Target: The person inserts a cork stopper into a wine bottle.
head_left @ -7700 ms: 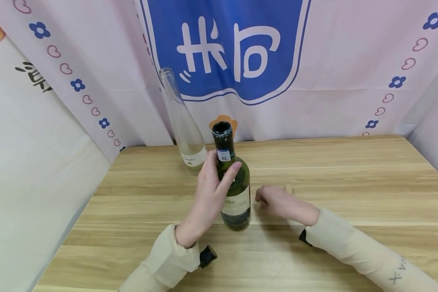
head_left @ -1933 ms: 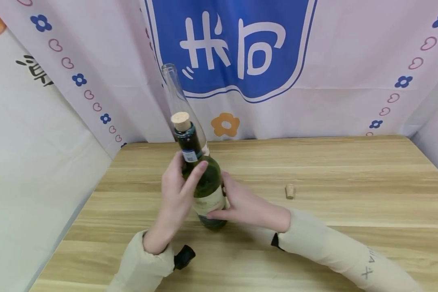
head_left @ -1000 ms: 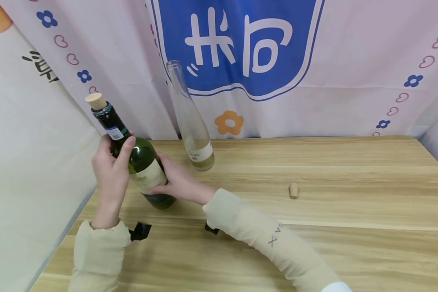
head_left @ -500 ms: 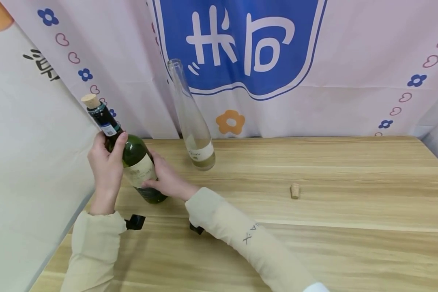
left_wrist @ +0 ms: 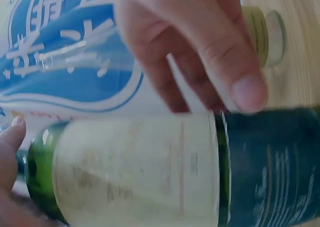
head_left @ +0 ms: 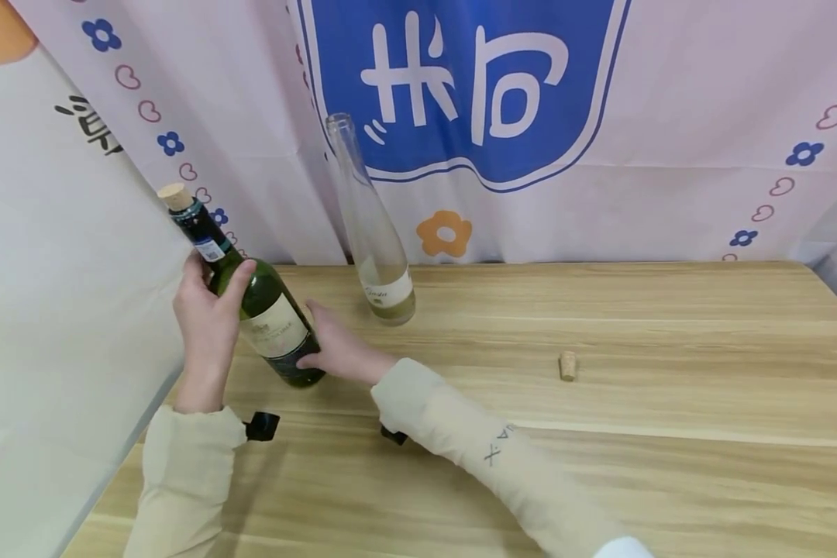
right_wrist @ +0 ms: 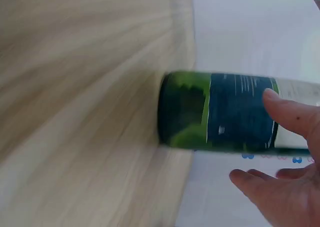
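A green wine bottle [head_left: 276, 325] stands at the left of the table, a pale cork [head_left: 175, 197] in its mouth. My left hand [head_left: 208, 325] grips it around the shoulder, below the neck. Low on its right side is my right hand [head_left: 342, 349], thumb over the lower label. In the right wrist view the fingers of that right hand [right_wrist: 280, 192] are spread loosely and stand apart from the glass; whether the thumb touches is unclear. The bottle's base [right_wrist: 182, 109] is at or very near the table top.
Behind the right hand, a clear glass bottle [head_left: 373, 240] without a stopper stands near the table's back edge. A small loose cork [head_left: 568, 366] is right of centre on the wooden table [head_left: 635, 480]. A printed cloth [head_left: 600, 209] hangs behind; white sheeting [head_left: 63, 333] borders the left.
The green bottle, uncorked in the oldest frame, now has a cork in its mouth. Both hands carried it left, past the clear bottle. Since half a second ago, the right hand has loosened from it.
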The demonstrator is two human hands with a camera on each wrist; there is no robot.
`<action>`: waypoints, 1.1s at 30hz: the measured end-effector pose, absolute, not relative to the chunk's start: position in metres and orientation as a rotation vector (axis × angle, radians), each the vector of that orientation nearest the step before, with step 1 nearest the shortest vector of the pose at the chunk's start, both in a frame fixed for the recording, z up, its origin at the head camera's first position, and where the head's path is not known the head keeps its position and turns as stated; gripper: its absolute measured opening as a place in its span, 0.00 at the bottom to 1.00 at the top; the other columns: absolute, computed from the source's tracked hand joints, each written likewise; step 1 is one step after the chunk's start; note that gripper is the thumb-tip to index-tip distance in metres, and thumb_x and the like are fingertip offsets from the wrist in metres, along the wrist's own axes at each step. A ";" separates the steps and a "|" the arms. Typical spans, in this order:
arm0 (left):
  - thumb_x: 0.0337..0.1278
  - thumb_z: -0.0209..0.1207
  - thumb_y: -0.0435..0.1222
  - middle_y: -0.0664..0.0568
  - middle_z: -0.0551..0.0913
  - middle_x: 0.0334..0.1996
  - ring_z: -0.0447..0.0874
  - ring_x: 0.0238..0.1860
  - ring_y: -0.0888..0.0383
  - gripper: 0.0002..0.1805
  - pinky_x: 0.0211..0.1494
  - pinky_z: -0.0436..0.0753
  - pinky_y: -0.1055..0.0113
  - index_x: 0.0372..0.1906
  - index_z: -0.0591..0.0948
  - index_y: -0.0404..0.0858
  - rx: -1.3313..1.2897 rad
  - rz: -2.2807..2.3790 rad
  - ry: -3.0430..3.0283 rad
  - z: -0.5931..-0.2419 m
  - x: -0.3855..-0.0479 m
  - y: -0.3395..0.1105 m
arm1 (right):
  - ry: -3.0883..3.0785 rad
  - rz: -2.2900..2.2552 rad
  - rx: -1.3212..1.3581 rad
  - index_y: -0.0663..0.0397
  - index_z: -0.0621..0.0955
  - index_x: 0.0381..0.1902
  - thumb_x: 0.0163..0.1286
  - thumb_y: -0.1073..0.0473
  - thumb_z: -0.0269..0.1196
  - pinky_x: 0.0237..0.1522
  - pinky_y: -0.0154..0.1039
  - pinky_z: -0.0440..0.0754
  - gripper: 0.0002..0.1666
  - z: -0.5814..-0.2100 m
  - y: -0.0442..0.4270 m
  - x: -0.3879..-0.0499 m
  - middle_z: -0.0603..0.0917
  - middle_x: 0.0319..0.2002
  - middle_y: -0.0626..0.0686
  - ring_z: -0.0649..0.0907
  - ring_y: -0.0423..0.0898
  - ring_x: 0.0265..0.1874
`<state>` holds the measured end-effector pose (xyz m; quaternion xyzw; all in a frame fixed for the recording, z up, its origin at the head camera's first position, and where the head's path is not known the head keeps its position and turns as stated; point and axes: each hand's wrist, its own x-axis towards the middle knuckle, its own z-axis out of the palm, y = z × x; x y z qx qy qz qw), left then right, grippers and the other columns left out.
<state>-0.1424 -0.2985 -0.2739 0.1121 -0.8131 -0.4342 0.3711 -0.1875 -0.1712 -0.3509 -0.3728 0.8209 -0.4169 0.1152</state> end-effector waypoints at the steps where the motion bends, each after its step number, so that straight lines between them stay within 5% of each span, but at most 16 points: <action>1: 0.54 0.60 0.43 0.51 0.70 0.59 0.66 0.57 0.67 0.32 0.60 0.61 0.76 0.63 0.65 0.38 0.273 -1.086 -2.047 -0.274 -0.141 -0.295 | 2.427 -1.167 -1.086 0.66 0.47 0.69 0.58 0.59 0.65 0.65 0.33 0.54 0.51 -0.352 -0.165 -0.188 0.53 0.68 0.61 0.57 0.48 0.67; 4: 0.52 0.62 0.35 0.51 0.63 0.64 0.57 0.65 0.63 0.35 0.67 0.54 0.71 0.64 0.61 0.34 0.146 -0.994 -1.835 -0.274 -0.137 -0.280 | 2.424 -1.112 -1.081 0.66 0.49 0.68 0.57 0.60 0.66 0.64 0.35 0.58 0.50 -0.353 -0.146 -0.191 0.57 0.67 0.61 0.61 0.50 0.65; 9: 0.45 0.62 0.24 0.46 0.72 0.57 0.67 0.60 0.55 0.26 0.64 0.63 0.60 0.53 0.70 0.25 -0.159 -0.851 -1.630 -0.277 -0.143 -0.251 | 2.427 -1.055 -1.080 0.65 0.52 0.68 0.58 0.59 0.65 0.59 0.36 0.66 0.48 -0.356 -0.116 -0.195 0.65 0.63 0.62 0.68 0.50 0.60; 17: 0.46 0.65 0.31 0.43 0.70 0.58 0.67 0.59 0.52 0.33 0.62 0.65 0.64 0.59 0.66 0.29 -0.305 -0.892 -1.934 -0.295 -0.168 -0.224 | 2.498 -0.973 -0.991 0.69 0.54 0.65 0.60 0.58 0.64 0.57 0.43 0.69 0.44 -0.355 -0.076 -0.211 0.69 0.59 0.66 0.72 0.54 0.57; 24: 0.48 0.66 0.40 0.41 0.64 0.63 0.61 0.63 0.53 0.42 0.65 0.58 0.69 0.65 0.58 0.29 -0.169 -1.105 -2.122 -0.300 -0.196 -0.208 | 2.648 -1.114 -0.779 0.67 0.64 0.60 0.59 0.58 0.64 0.45 0.42 0.77 0.36 -0.355 -0.054 -0.230 0.77 0.50 0.63 0.79 0.52 0.45; 33: 0.45 0.66 0.48 0.49 0.55 0.69 0.50 0.68 0.60 0.51 0.68 0.50 0.70 0.70 0.49 0.38 0.056 -1.413 -2.263 -0.297 -0.234 -0.202 | 2.679 -1.334 -0.655 0.64 0.55 0.67 0.56 0.52 0.67 0.59 0.48 0.65 0.49 -0.365 -0.055 -0.254 0.63 0.64 0.63 0.66 0.56 0.61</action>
